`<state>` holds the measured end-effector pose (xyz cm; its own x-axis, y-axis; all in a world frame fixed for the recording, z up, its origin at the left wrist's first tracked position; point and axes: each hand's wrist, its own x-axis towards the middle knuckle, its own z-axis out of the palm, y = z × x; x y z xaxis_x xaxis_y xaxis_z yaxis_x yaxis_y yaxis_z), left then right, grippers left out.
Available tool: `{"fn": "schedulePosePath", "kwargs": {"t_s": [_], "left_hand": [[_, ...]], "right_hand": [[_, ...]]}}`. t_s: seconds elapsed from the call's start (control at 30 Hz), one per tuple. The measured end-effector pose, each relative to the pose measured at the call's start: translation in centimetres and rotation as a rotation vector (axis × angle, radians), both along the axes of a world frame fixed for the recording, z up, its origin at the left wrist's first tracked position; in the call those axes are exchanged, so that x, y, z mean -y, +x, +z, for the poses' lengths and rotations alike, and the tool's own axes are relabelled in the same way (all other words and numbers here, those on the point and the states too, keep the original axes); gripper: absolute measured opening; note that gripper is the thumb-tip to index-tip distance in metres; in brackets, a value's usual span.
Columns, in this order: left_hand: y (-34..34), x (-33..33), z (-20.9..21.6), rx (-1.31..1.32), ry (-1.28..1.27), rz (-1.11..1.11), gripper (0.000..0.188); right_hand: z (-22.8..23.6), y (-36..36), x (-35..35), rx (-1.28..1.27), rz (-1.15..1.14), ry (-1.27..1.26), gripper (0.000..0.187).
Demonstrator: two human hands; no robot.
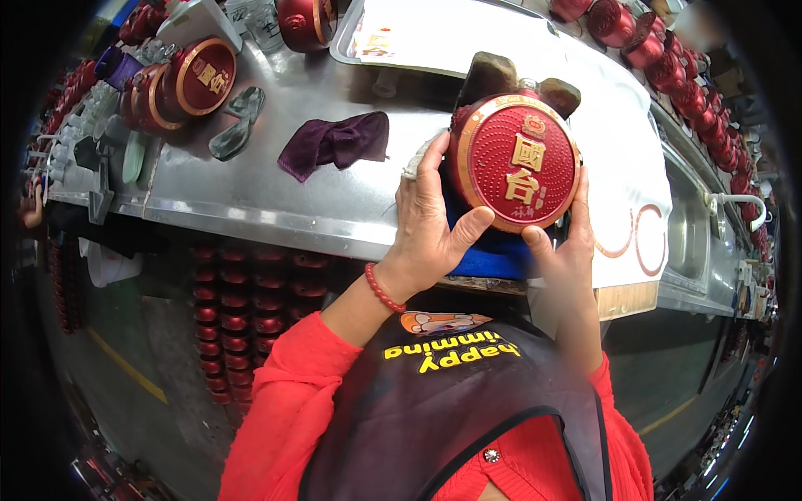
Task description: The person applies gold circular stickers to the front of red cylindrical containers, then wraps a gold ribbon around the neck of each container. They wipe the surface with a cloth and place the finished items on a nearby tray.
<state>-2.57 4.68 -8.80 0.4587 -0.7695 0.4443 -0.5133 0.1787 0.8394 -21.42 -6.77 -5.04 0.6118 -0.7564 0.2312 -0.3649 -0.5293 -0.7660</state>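
The bottle (516,163), round and red with a gold rim, sits right of centre in the upper half of the frame, face up. The left hand (428,230) is half open and curved round its left side, thumb at the lower edge; the right hand (568,253) is cupped just as loosely on the right side. Both seem to share the hold, though the underside is hidden (so whether something bears its weight, I cannot tell).

The likeliest trouble, I would judge, is a slip: a smooth, curved side gives fingers little bite, and if one hand eased off first, the bottle could roll toward the lower edge of the frame, over the blue pad (489,264). The dark blocks (489,73) behind its top look rough enough to scuff the finish if it were dragged against them.
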Motion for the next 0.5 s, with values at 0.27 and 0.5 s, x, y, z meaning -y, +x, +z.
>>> {"fn": "schedulePosePath", "kwargs": {"t_s": [0.27, 0.5], "left_hand": [[-0.05, -0.18, -0.07, -0.006, 0.011, -0.002, 0.091], [-0.18, -0.31, -0.1, -0.029, 0.022, 0.026, 0.092]], "right_hand": [[-0.09, -0.1, 0.05, 0.011, 0.007, 0.019, 0.113], [-0.27, -0.22, 0.22, -0.015, 0.009, -0.011, 0.113]]}}
